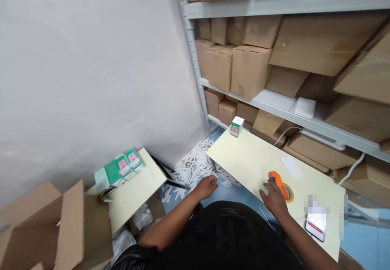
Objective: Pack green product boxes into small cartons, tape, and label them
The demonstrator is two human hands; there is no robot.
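Observation:
My left hand [207, 186] hovers in the gap between the two tables, its fingers curled in and nothing visible in them. Over the edge of the right-hand table is my right hand [273, 198], thumb and fingers apart. Its fingertips overlap an orange tape dispenser [282, 187] with a roll of tape, which lies on the tabletop; whether they touch it I cannot tell. A white slip of paper [291, 167] lies just beyond the dispenser. At the table's far corner stands a small green-and-white box [237, 126].
A phone [315, 227] lies at the right of the cream table [240, 160]. Several green boxes [123, 166] line the left table [134, 199], beside an open carton [73, 225]. Shelves [274, 99] of cardboard boxes rise behind. Paper scraps [195, 166] litter the floor.

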